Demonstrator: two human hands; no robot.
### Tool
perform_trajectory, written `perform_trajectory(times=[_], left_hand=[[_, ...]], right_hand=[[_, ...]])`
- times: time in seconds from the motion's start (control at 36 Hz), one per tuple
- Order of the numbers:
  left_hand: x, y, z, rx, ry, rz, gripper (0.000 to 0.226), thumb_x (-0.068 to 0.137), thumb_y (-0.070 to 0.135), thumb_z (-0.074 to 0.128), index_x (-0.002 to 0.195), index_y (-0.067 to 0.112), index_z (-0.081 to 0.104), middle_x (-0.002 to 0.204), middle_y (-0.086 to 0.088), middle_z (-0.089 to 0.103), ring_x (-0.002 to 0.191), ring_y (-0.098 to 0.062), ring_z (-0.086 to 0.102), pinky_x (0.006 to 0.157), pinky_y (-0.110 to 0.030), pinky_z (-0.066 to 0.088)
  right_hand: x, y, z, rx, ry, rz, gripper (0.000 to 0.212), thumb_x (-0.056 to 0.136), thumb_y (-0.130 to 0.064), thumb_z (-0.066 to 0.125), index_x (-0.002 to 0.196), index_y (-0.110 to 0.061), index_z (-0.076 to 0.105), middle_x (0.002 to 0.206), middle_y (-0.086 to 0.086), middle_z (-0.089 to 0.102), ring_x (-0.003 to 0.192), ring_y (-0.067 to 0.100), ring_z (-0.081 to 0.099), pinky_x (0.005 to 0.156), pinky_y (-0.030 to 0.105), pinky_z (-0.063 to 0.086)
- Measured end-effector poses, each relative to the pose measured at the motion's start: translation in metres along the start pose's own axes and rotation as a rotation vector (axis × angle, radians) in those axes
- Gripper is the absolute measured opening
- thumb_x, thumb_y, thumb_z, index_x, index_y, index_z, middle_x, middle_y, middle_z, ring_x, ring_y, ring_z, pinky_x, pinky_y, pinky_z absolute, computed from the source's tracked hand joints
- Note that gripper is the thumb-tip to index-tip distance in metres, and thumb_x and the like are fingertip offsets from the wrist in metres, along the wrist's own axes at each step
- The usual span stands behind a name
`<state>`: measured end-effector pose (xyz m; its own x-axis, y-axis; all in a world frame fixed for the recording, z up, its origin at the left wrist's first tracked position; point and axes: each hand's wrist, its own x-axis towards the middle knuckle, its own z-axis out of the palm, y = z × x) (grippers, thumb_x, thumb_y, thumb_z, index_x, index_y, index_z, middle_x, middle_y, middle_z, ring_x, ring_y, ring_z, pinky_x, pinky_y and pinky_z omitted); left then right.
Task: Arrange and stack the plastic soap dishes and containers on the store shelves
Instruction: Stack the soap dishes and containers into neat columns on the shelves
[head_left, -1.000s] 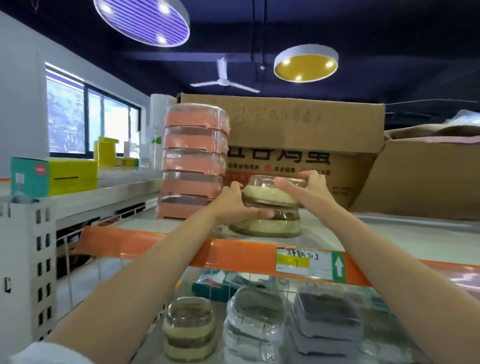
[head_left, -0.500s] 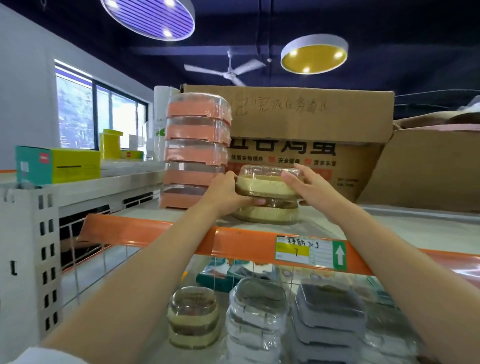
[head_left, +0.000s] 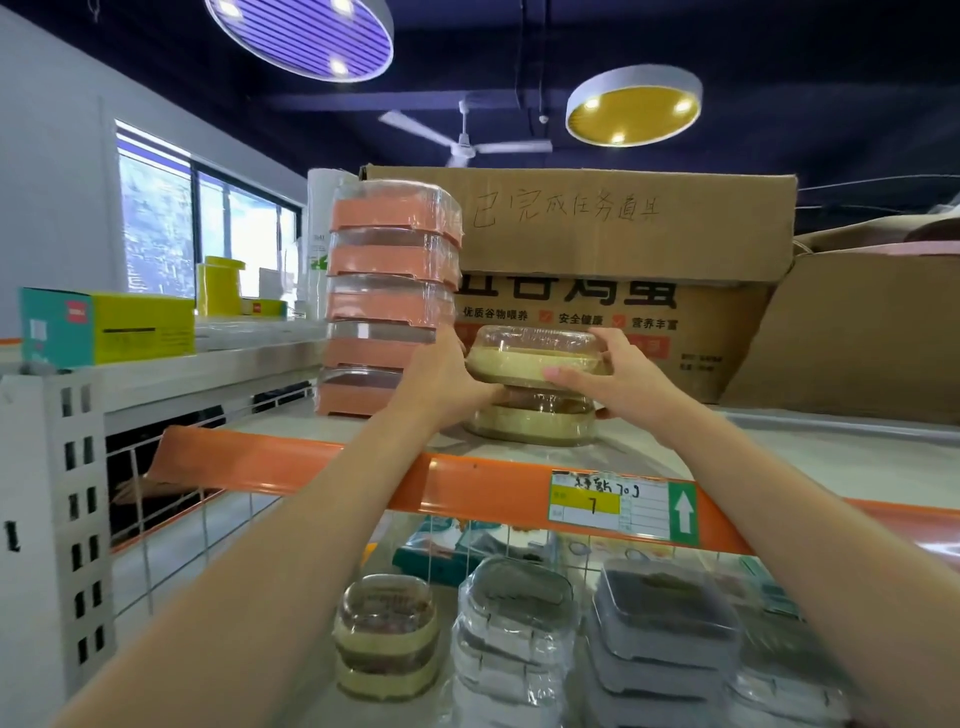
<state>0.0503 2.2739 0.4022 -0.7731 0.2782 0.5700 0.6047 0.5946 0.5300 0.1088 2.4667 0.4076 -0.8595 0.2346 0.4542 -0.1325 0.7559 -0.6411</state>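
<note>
Left hand (head_left: 441, 384) and right hand (head_left: 613, 379) gripping top beige dish (head_left: 535, 358) from both sides, pink stack (head_left: 392, 296) just left, bare shelf (head_left: 831, 457) right

Left hand (head_left: 441, 382) fingertips behind beige dish (head_left: 535, 358) — grip unseen

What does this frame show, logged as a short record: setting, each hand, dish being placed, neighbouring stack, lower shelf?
setting: store shelf with orange front rail
left hand: grips the top beige dish's left side
right hand: grips its right side
top beige dish: over a second beige dish
neighbouring stack: pink dishes, to the left, taller
lower shelf: beige stack and grey stacks
behind: cardboard boxes
</note>
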Motion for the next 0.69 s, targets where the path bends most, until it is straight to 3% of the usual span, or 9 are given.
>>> perform_trajectory(times=[0.11, 0.22, 0.31, 0.42, 0.58, 0.64, 0.69], left_hand=[[0.001, -0.003, -0.001, 0.005, 0.022, -0.036, 0.032, 0.083, 0.015, 0.061, 0.109, 0.011, 0.044, 0.092, 0.0, 0.051, 0.094, -0.021, 0.052, 0.07, -0.027, 0.039], [0.008, -0.011, -0.001, -0.175, 0.158, -0.142, 0.018, 0.083, 0.008, 0.05, 0.1, 0.012, 0.051, 0.095, -0.01, 0.062, 0.084, -0.027, 0.065, 0.076, -0.045, 0.056], [0.011, -0.014, -0.002, -0.246, 0.269, -0.168, 0.015, 0.085, 0.002, 0.043, 0.089, 0.013, 0.052, 0.088, -0.012, 0.065, 0.072, -0.023, 0.068, 0.066, -0.044, 0.058], [0.012, -0.016, -0.004, -0.273, 0.376, -0.139, 0.018, 0.085, 0.001, 0.041, 0.083, 0.014, 0.053, 0.081, -0.01, 0.066, 0.074, -0.025, 0.067, 0.068, -0.044, 0.058], [0.007, -0.012, -0.004, -0.229, 0.28, -0.094, 0.02, 0.082, 0.002, 0.04, 0.078, 0.017, 0.054, 0.083, -0.009, 0.066, 0.083, -0.027, 0.065, 0.076, -0.048, 0.056], [0.005, -0.011, -0.003, -0.2, 0.208, -0.082, 0.019, 0.084, 0.003, 0.043, 0.083, 0.013, 0.059, 0.088, -0.011, 0.067, 0.084, -0.029, 0.064, 0.078, -0.048, 0.055], [0.004, -0.009, -0.002, -0.129, 0.143, -0.047, 0.02, 0.087, 0.003, 0.045, 0.093, 0.005, 0.064, 0.09, -0.011, 0.067, 0.082, -0.026, 0.063, 0.074, -0.039, 0.054]], right_hand=[[0.001, 0.001, 0.002, 0.022, -0.02, -0.003, 0.095, 0.073, -0.054, 0.072, 0.148, -0.027, 0.021, 0.143, 0.004, 0.037, 0.125, 0.023, 0.043, 0.103, 0.047, 0.042], [0.001, 0.003, 0.001, 0.007, -0.001, -0.008, 0.085, 0.08, -0.046, 0.069, 0.147, -0.022, 0.023, 0.137, 0.004, 0.043, 0.118, 0.02, 0.046, 0.101, 0.041, 0.044], [0.002, 0.003, 0.001, -0.018, -0.001, -0.019, 0.083, 0.081, -0.046, 0.069, 0.147, -0.022, 0.025, 0.136, 0.004, 0.043, 0.118, 0.021, 0.047, 0.101, 0.042, 0.044], [0.004, 0.004, 0.002, -0.013, 0.009, -0.022, 0.082, 0.077, -0.052, 0.07, 0.142, -0.023, 0.029, 0.135, 0.004, 0.043, 0.118, 0.021, 0.047, 0.099, 0.046, 0.046], [0.005, 0.005, 0.002, 0.001, 0.002, -0.001, 0.087, 0.072, -0.061, 0.068, 0.142, -0.028, 0.028, 0.137, 0.005, 0.041, 0.119, 0.023, 0.048, 0.095, 0.049, 0.049], [0.005, 0.005, 0.001, 0.009, -0.008, 0.009, 0.087, 0.075, -0.061, 0.066, 0.145, -0.031, 0.024, 0.139, 0.005, 0.041, 0.12, 0.024, 0.048, 0.097, 0.049, 0.048], [0.004, 0.004, 0.001, 0.017, -0.024, 0.013, 0.085, 0.079, -0.058, 0.063, 0.147, -0.031, 0.02, 0.139, 0.004, 0.043, 0.119, 0.024, 0.049, 0.097, 0.046, 0.048]])
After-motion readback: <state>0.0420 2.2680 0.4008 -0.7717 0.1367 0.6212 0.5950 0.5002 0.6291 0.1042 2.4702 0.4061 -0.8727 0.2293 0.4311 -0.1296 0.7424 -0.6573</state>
